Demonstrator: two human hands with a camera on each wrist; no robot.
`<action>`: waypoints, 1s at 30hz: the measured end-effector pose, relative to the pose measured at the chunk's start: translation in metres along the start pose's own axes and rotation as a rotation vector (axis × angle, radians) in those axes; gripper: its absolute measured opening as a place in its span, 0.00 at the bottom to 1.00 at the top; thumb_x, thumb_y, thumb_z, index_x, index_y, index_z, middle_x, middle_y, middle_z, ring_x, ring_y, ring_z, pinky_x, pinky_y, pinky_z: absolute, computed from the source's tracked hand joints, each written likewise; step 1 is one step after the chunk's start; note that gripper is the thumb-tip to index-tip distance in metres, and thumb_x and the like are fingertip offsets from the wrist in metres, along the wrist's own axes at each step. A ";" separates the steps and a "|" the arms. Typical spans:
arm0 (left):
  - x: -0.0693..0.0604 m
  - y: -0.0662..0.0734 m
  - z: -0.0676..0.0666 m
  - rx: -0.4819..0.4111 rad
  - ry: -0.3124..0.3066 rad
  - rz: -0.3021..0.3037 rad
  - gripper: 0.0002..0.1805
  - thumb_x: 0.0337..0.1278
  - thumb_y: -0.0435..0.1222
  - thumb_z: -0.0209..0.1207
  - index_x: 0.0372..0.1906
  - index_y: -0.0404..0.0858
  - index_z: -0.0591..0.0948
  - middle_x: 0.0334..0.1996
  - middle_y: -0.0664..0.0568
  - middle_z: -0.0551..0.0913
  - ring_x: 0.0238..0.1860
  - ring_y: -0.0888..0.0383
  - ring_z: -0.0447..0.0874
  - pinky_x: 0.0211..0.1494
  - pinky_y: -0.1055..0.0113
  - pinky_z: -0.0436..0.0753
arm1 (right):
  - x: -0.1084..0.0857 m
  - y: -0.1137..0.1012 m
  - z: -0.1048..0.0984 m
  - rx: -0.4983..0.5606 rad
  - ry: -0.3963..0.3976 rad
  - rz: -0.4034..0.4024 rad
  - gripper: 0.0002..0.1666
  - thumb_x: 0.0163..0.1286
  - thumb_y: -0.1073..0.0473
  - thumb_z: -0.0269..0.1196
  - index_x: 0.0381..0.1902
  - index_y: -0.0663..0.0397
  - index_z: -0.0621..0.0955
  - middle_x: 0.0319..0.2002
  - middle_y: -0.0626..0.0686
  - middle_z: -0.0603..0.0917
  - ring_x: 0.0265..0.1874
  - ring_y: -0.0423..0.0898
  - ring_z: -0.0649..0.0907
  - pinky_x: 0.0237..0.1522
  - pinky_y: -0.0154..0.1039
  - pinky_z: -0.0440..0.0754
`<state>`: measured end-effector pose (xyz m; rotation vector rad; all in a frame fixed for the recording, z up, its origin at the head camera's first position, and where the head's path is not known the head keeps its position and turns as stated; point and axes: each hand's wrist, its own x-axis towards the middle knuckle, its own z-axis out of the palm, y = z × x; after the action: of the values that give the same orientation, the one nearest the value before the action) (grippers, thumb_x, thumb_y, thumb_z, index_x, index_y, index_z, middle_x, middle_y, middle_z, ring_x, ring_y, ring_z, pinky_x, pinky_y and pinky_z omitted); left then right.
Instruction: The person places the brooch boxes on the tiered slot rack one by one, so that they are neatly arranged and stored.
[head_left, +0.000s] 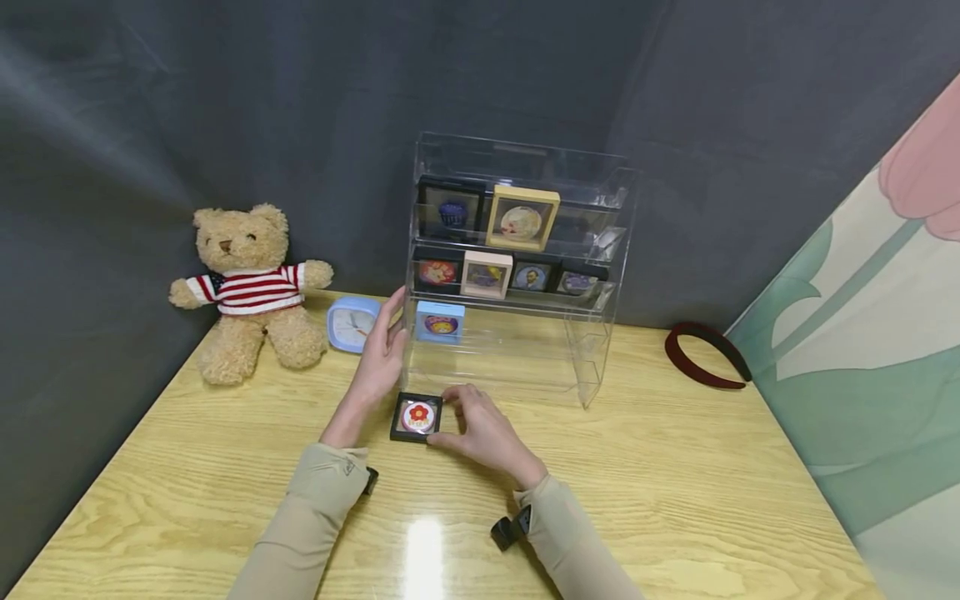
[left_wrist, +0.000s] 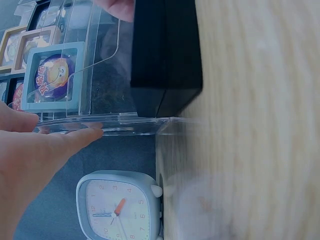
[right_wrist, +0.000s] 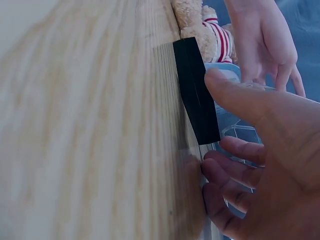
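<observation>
A small black-framed display case [head_left: 405, 432] with a red flower badge inside lies flat on the table, before the lower left corner of a clear acrylic rack [head_left: 517, 358]. My right hand [head_left: 487, 433] pinches its right side, thumb on the near corner and forefinger on the far one. In the right wrist view the thumb [right_wrist: 220, 82] touches the black case [right_wrist: 195, 90]. My left hand [head_left: 381, 358] rests against the rack's left side panel with fairly straight fingers. On the rack's lower shelf, near that hand, stands a light blue framed case [head_left: 441, 312].
Several other framed cases stand on the rack's higher shelves, among them a yellow one [head_left: 523, 192]. A blue alarm clock [head_left: 348, 325] and a teddy bear [head_left: 255, 292] in a striped shirt are at left. A dark red headband [head_left: 686, 367] lies at right.
</observation>
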<state>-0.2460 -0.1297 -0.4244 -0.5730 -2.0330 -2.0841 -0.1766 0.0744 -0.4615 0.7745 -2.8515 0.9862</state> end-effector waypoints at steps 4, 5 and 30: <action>0.001 0.001 0.001 0.004 -0.005 -0.012 0.36 0.80 0.18 0.38 0.87 0.39 0.54 0.85 0.40 0.52 0.81 0.36 0.58 0.83 0.51 0.65 | 0.001 -0.001 0.000 -0.011 -0.005 0.011 0.40 0.63 0.46 0.81 0.63 0.63 0.79 0.44 0.53 0.80 0.41 0.46 0.77 0.40 0.40 0.82; 0.001 0.001 0.001 0.005 -0.006 -0.013 0.36 0.80 0.18 0.38 0.87 0.39 0.54 0.85 0.40 0.52 0.82 0.37 0.58 0.83 0.51 0.65 | 0.001 -0.002 0.000 -0.012 -0.006 0.010 0.41 0.63 0.46 0.81 0.64 0.64 0.79 0.45 0.53 0.80 0.41 0.46 0.77 0.41 0.40 0.82; 0.001 -0.002 0.001 -0.011 0.010 0.004 0.36 0.79 0.17 0.38 0.86 0.35 0.55 0.85 0.37 0.52 0.81 0.35 0.58 0.83 0.52 0.64 | 0.003 0.000 -0.005 0.356 -0.007 0.035 0.38 0.54 0.72 0.83 0.58 0.65 0.73 0.43 0.58 0.85 0.35 0.48 0.88 0.39 0.32 0.90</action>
<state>-0.2475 -0.1286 -0.4260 -0.5660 -2.0144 -2.0935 -0.1800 0.0764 -0.4567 0.7480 -2.7368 1.5243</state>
